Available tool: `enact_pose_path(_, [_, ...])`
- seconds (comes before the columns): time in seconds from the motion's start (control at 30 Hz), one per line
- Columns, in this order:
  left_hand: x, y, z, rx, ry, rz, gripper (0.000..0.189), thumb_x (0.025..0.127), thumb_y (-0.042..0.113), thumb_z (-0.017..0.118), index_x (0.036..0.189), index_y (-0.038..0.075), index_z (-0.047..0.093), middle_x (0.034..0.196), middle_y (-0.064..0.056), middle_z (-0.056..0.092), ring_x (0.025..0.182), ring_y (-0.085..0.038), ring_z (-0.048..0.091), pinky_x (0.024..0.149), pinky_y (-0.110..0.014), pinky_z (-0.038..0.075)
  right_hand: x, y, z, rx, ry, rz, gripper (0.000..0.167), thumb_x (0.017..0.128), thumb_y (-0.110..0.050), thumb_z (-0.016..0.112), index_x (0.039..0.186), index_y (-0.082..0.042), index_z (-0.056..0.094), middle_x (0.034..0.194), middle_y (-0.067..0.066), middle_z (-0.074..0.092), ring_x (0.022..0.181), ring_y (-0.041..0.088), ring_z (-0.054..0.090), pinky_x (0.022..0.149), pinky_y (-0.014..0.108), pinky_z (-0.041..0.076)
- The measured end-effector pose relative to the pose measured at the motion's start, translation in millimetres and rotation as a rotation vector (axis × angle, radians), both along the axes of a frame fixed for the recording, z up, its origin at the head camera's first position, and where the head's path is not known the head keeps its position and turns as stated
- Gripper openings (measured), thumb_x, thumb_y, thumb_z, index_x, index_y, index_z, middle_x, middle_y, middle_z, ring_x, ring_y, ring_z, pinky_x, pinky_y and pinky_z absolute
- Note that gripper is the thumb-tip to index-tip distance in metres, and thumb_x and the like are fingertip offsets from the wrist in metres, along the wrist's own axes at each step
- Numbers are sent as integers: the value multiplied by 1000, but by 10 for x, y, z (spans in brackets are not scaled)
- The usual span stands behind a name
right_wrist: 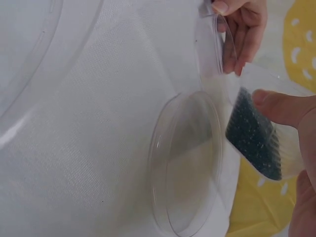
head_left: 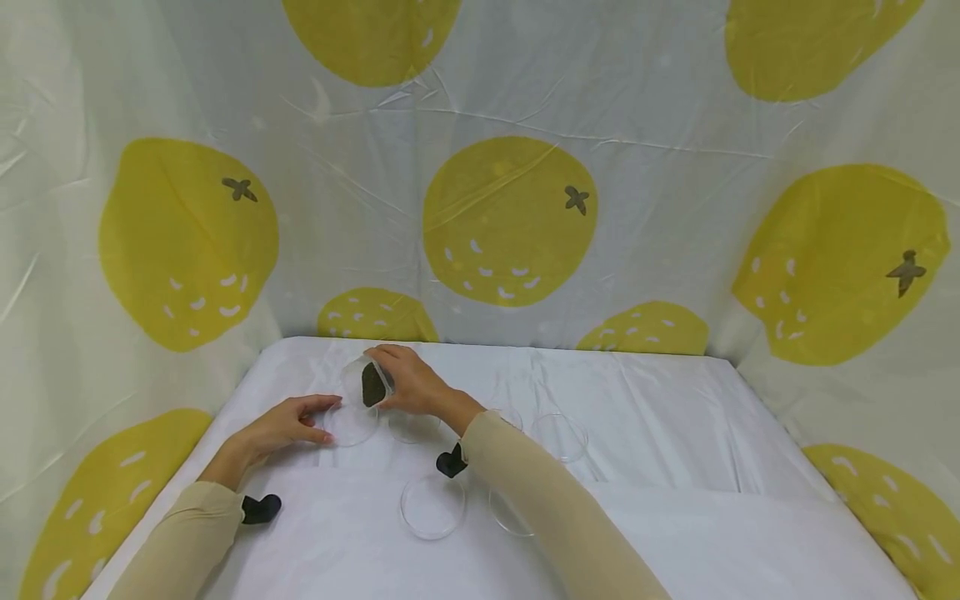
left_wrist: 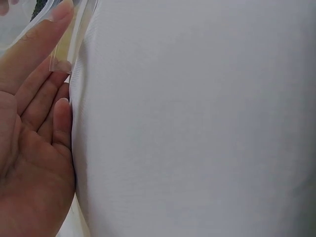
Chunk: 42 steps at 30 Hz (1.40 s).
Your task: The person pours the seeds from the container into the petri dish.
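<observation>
Container, one: clear plastic, thin-walled, part-filled with dark, pale-flecked grains. It is gripped between the thumb and curled fingers of the right hand and is held tilted above the far side of the leftmost dish.

Dishes, six: round, shallow, colourless and transparent, set out on the white-cloth-covered table. The leftmost dish is lightly held at its rim by the left hand, thumb and fingers parted around the edge. A nearer dish is left untouched; others are partly hidden by the right arm.

Progress, as judged: container raised and angled, receiving dish steadied. No grains can be made out in any dish; the contents appear to be retained, so an early stage is suggested, with emptying not yet achieved.
</observation>
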State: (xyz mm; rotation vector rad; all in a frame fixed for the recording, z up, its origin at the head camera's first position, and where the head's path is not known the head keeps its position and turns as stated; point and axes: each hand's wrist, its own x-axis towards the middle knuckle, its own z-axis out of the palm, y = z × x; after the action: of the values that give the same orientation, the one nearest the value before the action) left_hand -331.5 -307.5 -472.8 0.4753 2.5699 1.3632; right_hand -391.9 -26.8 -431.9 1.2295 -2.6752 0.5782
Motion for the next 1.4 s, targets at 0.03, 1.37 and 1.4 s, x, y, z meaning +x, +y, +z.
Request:
enact_pose_path(0.03, [-2, 2, -2, 1, -1, 1, 73, 83, 19, 89, 146, 1, 57, 137, -16, 60, 100, -26, 41, 78, -26, 36, 2, -2, -1, 2, 7, 2, 95, 80, -27, 93, 158, -15, 41, 159, 6, 41, 147, 24, 35, 120, 32, 26])
enact_pose_path(1.37, [53, 7, -7, 37, 21, -23, 71, 83, 15, 88, 145, -1, 57, 142, -19, 58, 101, -25, 44, 80, -24, 38, 118, -40, 40, 80, 173, 59, 89, 81, -28, 92, 155, -15, 45, 154, 5, 46, 144, 22, 38, 119, 27, 24])
enact_pose_path(1.4, [51, 7, -7, 34, 26, -24, 71, 83, 15, 88, 145, -1, 57, 143, -19, 58, 102, -26, 44, 81, -23, 38, 120, -40, 41, 81, 176, 60, 89, 80, -28, 93, 155, -15, 45, 154, 5, 46, 144, 22, 38, 119, 27, 24])
